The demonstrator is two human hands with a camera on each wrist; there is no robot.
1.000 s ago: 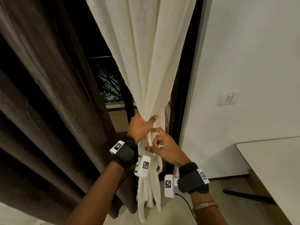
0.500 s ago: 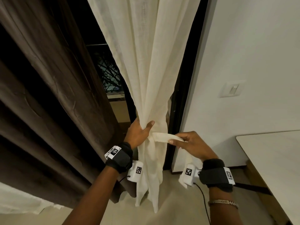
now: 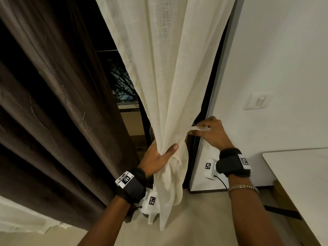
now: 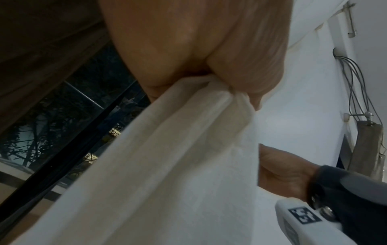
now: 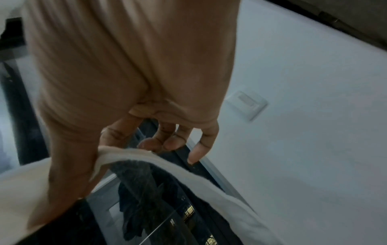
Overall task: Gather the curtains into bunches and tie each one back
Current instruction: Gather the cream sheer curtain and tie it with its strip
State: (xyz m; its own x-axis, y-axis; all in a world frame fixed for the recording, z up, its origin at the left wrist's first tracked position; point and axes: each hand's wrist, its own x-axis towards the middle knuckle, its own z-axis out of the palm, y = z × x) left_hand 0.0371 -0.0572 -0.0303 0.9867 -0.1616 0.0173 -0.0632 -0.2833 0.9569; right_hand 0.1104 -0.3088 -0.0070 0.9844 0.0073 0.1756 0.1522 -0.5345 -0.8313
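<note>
The cream, loosely woven sheer curtain (image 3: pixel 165 82) is held gathered into a bunch at its narrow waist, beside the dark door frame (image 3: pixel 204 110), by the left hand (image 3: pixel 156 155), whose fingers and thumb are wrapped round the folds; the clamp on the cloth is confirmed in the left wrist view. A narrow cream fabric tie-back strip (image 3: pixel 198 129) is drawn out to the right from the bunch and is pinched by the right hand (image 3: pixel 212 134) against the thumb, while the remaining fingers (image 5: pixel 178 140) are seen loosely curled and slightly apart in the right wrist view. The tying step appears to be in hand and not yet finished. For it to be done well, the bunch should be kept squeezed firmly so that no fold slips free, and the strip should be kept taut and flat while it is carried round the waist. The heavy brown velvet-like curtain (image 3: pixel 53 103) at the left hangs loose and seems untied.
</note>
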